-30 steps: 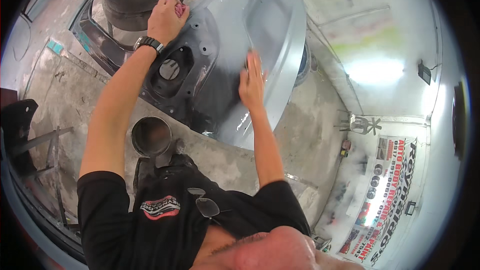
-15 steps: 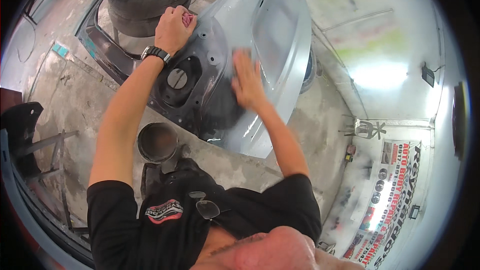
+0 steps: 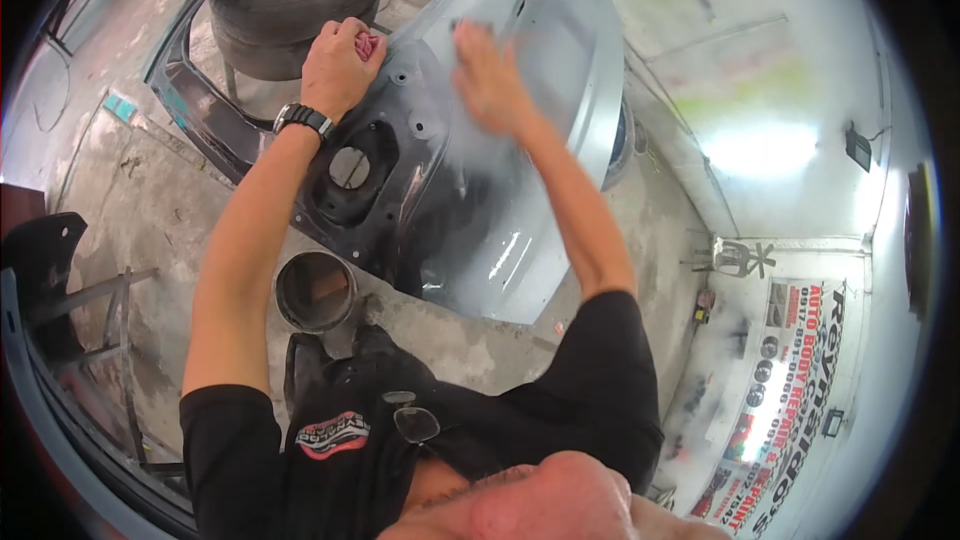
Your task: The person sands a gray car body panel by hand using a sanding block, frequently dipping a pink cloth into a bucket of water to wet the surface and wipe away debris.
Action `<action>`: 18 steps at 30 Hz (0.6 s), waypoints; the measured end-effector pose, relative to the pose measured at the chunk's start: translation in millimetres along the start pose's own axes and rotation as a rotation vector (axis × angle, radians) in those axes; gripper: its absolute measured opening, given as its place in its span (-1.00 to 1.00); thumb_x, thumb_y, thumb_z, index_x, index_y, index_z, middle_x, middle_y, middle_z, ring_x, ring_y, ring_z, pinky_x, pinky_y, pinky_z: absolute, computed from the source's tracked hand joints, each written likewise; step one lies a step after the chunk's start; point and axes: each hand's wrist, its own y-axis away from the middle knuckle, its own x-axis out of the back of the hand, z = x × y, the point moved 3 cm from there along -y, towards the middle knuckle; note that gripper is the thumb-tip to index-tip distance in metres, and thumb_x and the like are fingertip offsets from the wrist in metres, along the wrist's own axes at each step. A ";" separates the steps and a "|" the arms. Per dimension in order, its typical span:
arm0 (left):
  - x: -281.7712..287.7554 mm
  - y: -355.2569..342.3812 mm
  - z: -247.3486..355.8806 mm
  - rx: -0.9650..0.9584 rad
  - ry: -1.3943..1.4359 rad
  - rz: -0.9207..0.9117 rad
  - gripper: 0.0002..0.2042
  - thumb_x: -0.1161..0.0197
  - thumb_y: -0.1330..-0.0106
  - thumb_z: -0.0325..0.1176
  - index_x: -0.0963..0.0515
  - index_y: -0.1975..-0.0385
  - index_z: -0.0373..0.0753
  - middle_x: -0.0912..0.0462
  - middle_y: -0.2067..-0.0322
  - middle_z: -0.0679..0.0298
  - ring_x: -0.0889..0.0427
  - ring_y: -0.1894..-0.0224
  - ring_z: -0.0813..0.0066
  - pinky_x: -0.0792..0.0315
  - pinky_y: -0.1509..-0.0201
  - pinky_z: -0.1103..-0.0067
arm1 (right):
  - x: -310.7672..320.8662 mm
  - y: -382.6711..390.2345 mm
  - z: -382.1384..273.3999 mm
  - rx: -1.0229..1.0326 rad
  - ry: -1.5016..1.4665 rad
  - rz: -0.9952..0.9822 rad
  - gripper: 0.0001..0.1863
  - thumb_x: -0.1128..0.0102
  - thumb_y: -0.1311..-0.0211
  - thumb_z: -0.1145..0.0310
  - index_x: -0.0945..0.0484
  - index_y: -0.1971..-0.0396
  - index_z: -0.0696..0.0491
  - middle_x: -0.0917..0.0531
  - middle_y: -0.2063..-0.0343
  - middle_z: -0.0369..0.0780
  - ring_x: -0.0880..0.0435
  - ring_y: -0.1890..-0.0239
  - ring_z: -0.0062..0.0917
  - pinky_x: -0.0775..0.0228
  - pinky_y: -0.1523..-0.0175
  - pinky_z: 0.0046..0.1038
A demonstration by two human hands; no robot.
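Note:
A large grey and black car body panel (image 3: 560, 90) lies in front of me, its surface dulled by pale dust and smears. At its left, my left hand (image 3: 340, 65) is closed around a crumpled pink-red cloth (image 3: 366, 46), resting by the panel's edge. My right hand (image 3: 488, 80) is over the panel's grey middle, fingers stretched forward and blurred by motion. Under its fingertips shows the dark edge of a small flat piece, apparently sandpaper (image 3: 456, 26); the hand hides most of it. Nearer me, the panel has a round opening (image 3: 350, 168) and smaller holes.
Stacked tyres (image 3: 300, 15) stand beyond my left hand. An open round container (image 3: 316, 292) is on the concrete floor below the panel. A metal stand (image 3: 120, 310) with a black part on it is at the left. A wall with a printed banner (image 3: 775, 390) rises at right.
My right hand has slid forward and slightly left across the panel, away from me. My left hand keeps its grip on the cloth, shifted only slightly with the view.

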 end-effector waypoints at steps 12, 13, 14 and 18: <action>-10.4 -1.3 32.7 -0.027 0.097 -0.016 -0.70 -0.38 -0.30 -0.10 -0.63 0.18 -0.21 -0.63 0.18 0.04 -0.66 0.11 0.01 -0.56 0.02 0.25 | 50.7 -46.1 116.9 -0.395 -0.079 0.154 -0.45 0.11 -0.57 0.13 -0.29 -0.45 -0.01 -0.29 -0.49 -0.16 -0.26 -0.52 -0.25 0.10 -0.52 0.24; -9.2 -1.0 27.6 -0.014 0.085 -0.008 -0.70 -0.38 -0.30 -0.11 -0.63 0.18 -0.21 -0.63 0.18 0.04 -0.66 0.11 0.02 -0.56 0.02 0.25 | 39.7 -49.7 115.2 -0.390 -0.089 0.159 -0.45 0.11 -0.57 0.13 -0.29 -0.45 -0.01 -0.29 -0.49 -0.16 -0.26 -0.52 -0.25 0.10 -0.52 0.24; -8.0 -0.2 25.7 -0.005 0.080 -0.007 -0.71 -0.38 -0.30 -0.11 -0.63 0.19 -0.21 -0.63 0.19 0.05 -0.66 0.11 0.02 -0.56 0.02 0.25 | 30.4 -48.7 106.6 -0.375 -0.041 0.183 -0.45 0.10 -0.56 0.13 -0.30 -0.44 0.01 -0.29 -0.49 -0.15 -0.25 -0.53 -0.24 0.09 -0.52 0.24; 5.6 -2.3 -4.6 0.037 0.022 0.018 -0.71 -0.39 -0.30 -0.12 -0.63 0.20 -0.20 -0.63 0.19 0.05 -0.66 0.11 0.02 -0.56 0.03 0.25 | 6.4 4.1 -27.7 0.000 -0.115 0.164 -0.44 0.05 -0.54 0.18 -0.31 -0.44 0.04 -0.28 -0.50 -0.14 -0.24 -0.53 -0.23 0.03 -0.51 0.21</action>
